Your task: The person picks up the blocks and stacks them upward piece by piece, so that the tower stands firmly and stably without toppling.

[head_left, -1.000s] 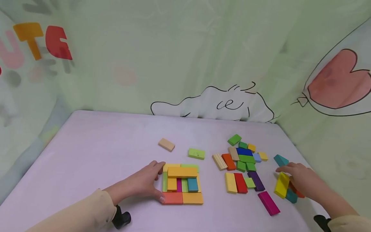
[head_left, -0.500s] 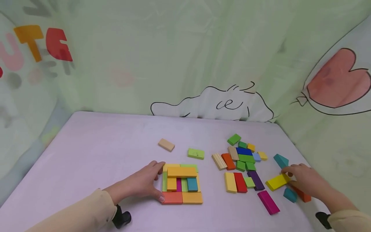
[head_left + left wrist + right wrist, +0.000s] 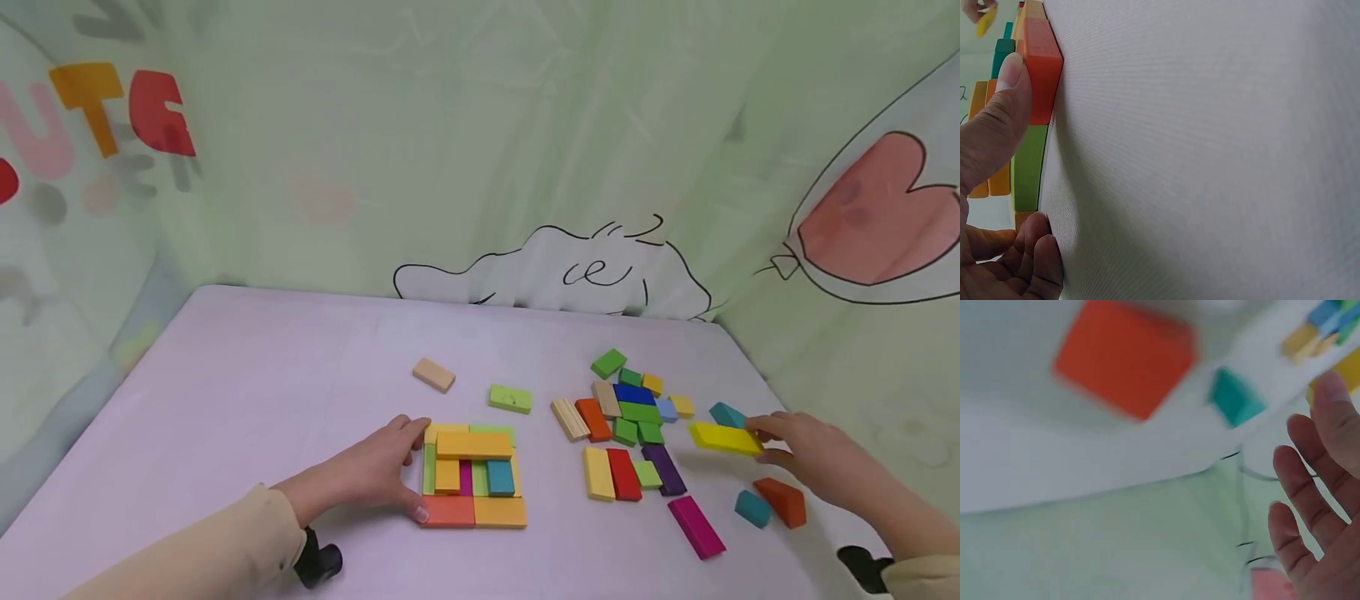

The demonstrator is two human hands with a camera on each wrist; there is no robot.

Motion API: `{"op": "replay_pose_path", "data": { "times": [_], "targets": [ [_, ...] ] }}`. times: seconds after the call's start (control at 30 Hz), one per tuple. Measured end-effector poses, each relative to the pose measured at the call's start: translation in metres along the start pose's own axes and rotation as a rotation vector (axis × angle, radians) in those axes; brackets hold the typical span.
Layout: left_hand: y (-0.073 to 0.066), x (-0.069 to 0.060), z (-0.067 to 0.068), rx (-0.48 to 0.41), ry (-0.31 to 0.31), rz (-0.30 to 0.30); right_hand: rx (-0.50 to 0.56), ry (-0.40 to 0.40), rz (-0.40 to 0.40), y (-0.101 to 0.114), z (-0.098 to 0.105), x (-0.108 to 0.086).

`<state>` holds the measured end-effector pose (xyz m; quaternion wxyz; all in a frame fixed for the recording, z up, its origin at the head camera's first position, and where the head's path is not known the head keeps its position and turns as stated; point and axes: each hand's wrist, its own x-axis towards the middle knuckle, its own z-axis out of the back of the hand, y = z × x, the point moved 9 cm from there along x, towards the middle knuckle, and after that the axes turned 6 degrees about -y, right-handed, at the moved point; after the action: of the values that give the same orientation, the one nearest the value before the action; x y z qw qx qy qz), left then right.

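My right hand (image 3: 825, 457) pinches one end of a long yellow block (image 3: 726, 438) above the table's right side. In the right wrist view the thumb lies on the yellow block (image 3: 1346, 372), while the other fingers of the hand (image 3: 1329, 481) are spread. My left hand (image 3: 367, 468) rests at the left side of a flat, square block arrangement, its thumb on the red block (image 3: 448, 512) at the front left corner. Seen from the left wrist, the thumb touches the red block (image 3: 1042, 69) and the fingertips are by the far corner. An orange block (image 3: 472, 445) lies on top of the arrangement.
Right of the arrangement lie several loose blocks, among them a red one (image 3: 624, 474), a purple one (image 3: 663, 469) and a magenta one (image 3: 697, 527). An orange-red block (image 3: 782, 502) and teal pieces (image 3: 752, 508) are near my right arm. A wooden block (image 3: 433, 375) lies farther back.
My right hand has lifted the yellow block off the table and away from the orange-red and teal pieces, turning it nearly level. My left hand has stayed at the arrangement.
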<state>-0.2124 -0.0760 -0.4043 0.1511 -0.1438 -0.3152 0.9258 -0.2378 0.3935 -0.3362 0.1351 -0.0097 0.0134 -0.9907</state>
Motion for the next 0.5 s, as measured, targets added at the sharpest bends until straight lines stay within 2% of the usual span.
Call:
{"op": "replay_pose_path", "data": {
  "times": [0.1,0.23,0.37,0.5],
  "targets": [
    [0.001,-0.001,0.000,-0.001,0.001,0.005,0.042,-0.093,0.035,0.046,0.012,0.006],
    [0.001,-0.001,0.000,-0.007,0.003,0.005,0.073,-0.180,0.117,0.126,0.020,0.012],
    [0.001,0.000,0.000,-0.002,-0.001,0.003,0.049,-0.234,0.235,0.200,0.027,0.016],
    [0.001,0.000,0.000,0.002,-0.001,0.008,0.025,-0.242,0.362,0.252,0.028,0.020]
  ]
}}
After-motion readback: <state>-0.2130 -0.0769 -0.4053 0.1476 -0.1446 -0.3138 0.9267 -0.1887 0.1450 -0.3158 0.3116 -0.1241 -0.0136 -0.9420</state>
